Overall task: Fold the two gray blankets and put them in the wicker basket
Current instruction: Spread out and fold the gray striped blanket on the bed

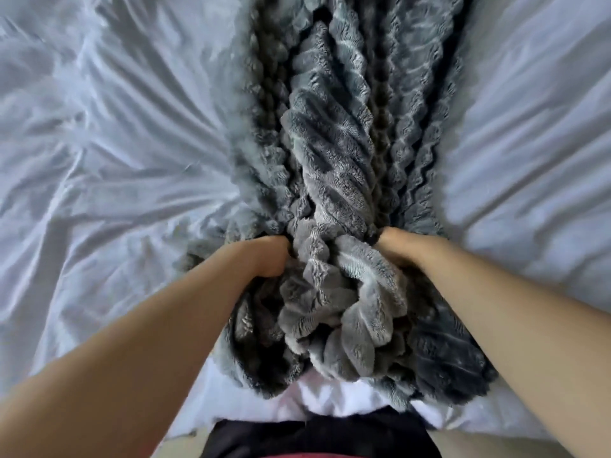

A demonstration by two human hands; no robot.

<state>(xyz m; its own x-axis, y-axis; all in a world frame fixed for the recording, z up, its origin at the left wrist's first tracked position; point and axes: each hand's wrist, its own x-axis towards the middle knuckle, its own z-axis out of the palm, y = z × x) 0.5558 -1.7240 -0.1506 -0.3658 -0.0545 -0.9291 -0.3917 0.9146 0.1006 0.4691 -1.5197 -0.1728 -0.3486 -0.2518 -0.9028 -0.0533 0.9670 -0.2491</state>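
Left hand (269,256) and right hand (395,246) each clutch the bunched gray blanket (334,153) on the bed (99,143); uneven pulling risks a crooked fold

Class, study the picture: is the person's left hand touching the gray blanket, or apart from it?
Touching. The head view shows the left hand gripping the bunched gray blanket, its fingers sunk into the folds with no gap.
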